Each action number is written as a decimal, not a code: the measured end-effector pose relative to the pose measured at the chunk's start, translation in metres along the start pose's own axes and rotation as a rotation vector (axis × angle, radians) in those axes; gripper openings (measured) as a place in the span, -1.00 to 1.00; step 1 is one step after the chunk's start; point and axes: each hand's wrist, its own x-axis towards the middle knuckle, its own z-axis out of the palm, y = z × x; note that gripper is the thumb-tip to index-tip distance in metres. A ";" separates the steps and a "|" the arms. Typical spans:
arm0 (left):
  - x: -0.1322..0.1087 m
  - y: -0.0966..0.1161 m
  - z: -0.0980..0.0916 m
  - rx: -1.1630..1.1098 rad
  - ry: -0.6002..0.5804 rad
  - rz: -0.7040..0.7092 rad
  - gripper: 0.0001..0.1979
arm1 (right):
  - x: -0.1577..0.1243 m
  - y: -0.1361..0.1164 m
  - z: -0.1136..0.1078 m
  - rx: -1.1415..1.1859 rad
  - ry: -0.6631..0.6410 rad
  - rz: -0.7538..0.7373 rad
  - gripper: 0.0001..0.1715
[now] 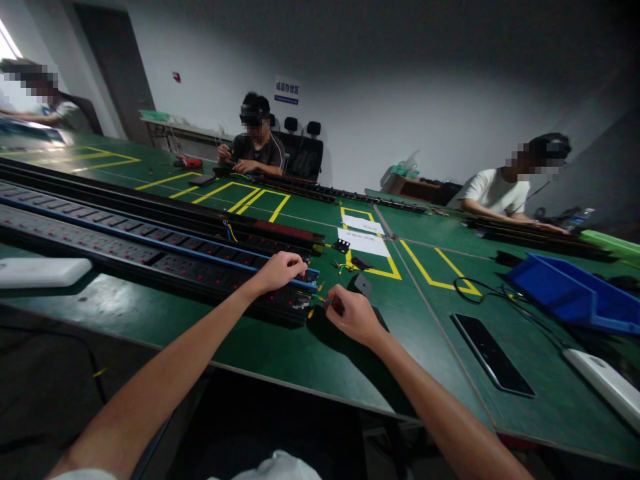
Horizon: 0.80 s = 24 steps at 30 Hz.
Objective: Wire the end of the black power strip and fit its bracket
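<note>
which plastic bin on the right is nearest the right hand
The open blue plastic bin, closer to the bare right hand; the light green plastic bin lies farther off, beyond it.

Dim | window [7, 45] bright, upper left | glare on table [107, 300], left | wall [450, 87] dark, upper right | edges stretched

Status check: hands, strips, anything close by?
Left hand over right ends of long black red-dotted strips, contact unclear. Right hand at thin yellow wire, grip unclear. Small dark-grey block just beyond right hand.
</note>
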 end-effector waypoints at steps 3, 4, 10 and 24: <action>0.000 -0.001 0.000 0.001 -0.003 0.007 -0.69 | 0.000 0.001 0.001 -0.011 0.002 -0.001 -0.91; 0.000 -0.001 0.000 0.006 -0.006 0.007 -0.69 | 0.000 0.001 0.001 -0.013 0.002 -0.003 -0.91; -0.001 0.000 0.000 0.020 -0.023 0.000 -0.69 | 0.000 0.000 0.000 -0.027 0.000 -0.009 -0.92; -0.002 0.003 -0.001 0.025 -0.026 -0.011 -0.68 | 0.001 0.002 0.000 -0.047 -0.027 0.008 -0.94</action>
